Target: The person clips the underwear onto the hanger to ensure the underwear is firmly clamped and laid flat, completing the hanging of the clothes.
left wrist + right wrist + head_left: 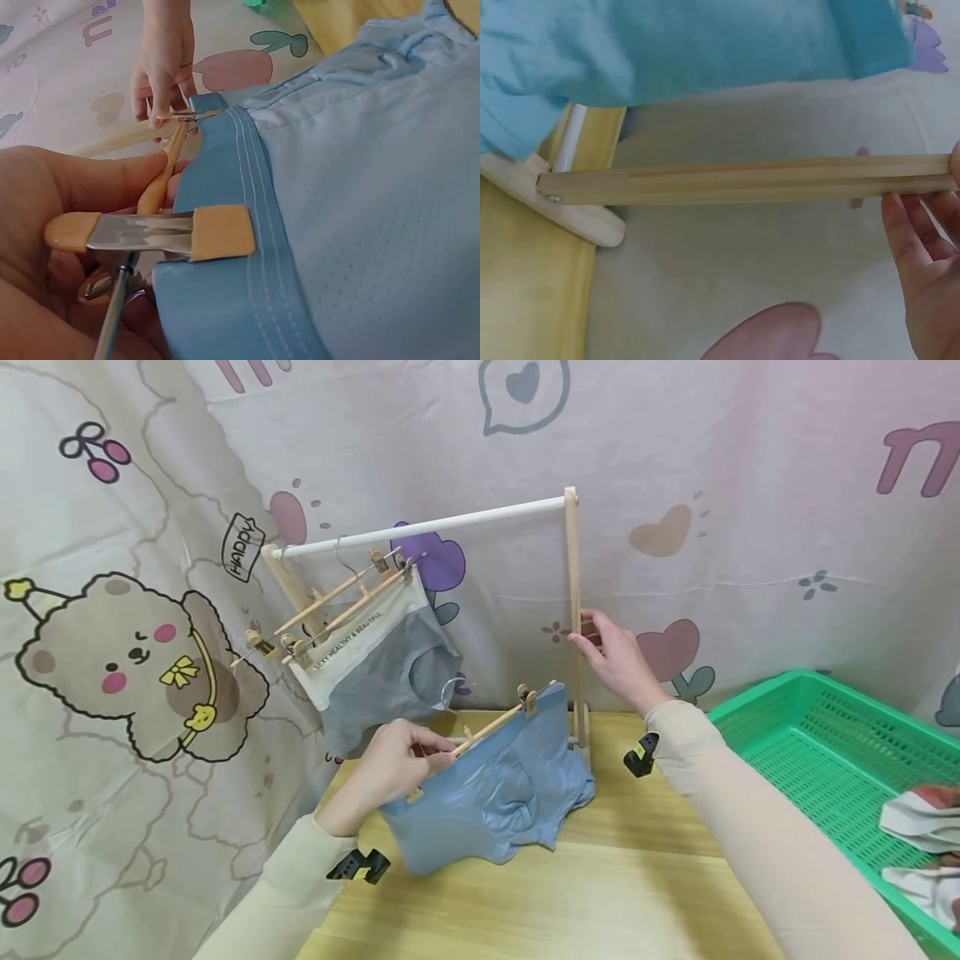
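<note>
While your left hand (397,764) pinches the hanger (489,732) on its wooden bar, your right hand (618,656) has the rack's right post (573,568) between thumb and fingers, partway up. So both grips are holding: left on hanger, right on post. Blue briefs (480,810) hang from that hanger, waistband in its clips (223,232), one just by your left fingers, one at the far end, near the post. They're below the rail (450,524) and over the counter (600,877); can't tell if the lower edge touches it. Hanger's hook (450,692) is off the rail, just beside the grey briefs (382,677). Those hang tilted at the rail's left part, pale lettered waistband up, clipped to a wooden bar; second bar (318,610) with clips sits just behind. Green basket (780,777) is on your right, well apart from the rack, white-and-reddish cloth (922,820) in it. Printed curtain (757,568) behind everything. Black mount (358,866) at your left cuff, another (641,755) at your right.
</note>
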Demonstrator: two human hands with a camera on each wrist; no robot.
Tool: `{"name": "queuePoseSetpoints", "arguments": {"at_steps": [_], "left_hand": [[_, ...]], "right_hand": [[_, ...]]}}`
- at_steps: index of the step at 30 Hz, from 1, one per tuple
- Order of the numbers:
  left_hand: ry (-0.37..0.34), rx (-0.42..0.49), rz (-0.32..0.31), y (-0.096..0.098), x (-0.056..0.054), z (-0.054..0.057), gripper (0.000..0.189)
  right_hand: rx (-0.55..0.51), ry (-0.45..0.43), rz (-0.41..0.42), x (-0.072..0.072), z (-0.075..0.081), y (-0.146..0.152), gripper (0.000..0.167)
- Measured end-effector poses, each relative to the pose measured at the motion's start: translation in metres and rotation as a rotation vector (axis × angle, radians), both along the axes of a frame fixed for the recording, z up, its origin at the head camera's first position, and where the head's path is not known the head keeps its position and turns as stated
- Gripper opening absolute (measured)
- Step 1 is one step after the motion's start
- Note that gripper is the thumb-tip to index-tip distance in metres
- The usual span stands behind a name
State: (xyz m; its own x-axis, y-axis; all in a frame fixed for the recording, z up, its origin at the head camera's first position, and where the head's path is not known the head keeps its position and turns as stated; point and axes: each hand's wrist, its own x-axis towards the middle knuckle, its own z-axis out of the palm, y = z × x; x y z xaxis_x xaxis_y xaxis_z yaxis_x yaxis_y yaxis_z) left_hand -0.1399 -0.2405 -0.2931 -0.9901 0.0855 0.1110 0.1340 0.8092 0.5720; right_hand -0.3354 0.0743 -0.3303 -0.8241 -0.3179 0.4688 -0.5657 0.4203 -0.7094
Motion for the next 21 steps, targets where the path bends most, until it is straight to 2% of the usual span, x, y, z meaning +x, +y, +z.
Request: {"name": "queuePoseSetpoints", "arguments": {"at_steps": [4,8,14,18,21], "left_hand": [[0.001,0.000,-0.014,0.000,0.003,0.001,0.005],[-0.031,0.021,-0.046,0.001,0.008,0.004,0.004],[-0.108,0.044,-0.146,0.002,0.019,0.007,0.004],[-0.134,0.048,-0.222,0.001,0.027,0.010,0.005],[-0.141,0.043,-0.239,-0.001,0.031,0.014,0.005]], "right_hand": [[0.002,-0.013,0.003,-0.001,0.004,-0.002,0.046],[0.018,-0.023,-0.009,-0.003,0.004,-0.001,0.044],[0.028,-0.023,-0.013,-0.006,0.003,0.000,0.045],[0.023,-0.029,-0.011,-0.006,0.002,0.000,0.044],[0.019,-0.031,-0.008,-0.007,0.000,0.001,0.044]]}}
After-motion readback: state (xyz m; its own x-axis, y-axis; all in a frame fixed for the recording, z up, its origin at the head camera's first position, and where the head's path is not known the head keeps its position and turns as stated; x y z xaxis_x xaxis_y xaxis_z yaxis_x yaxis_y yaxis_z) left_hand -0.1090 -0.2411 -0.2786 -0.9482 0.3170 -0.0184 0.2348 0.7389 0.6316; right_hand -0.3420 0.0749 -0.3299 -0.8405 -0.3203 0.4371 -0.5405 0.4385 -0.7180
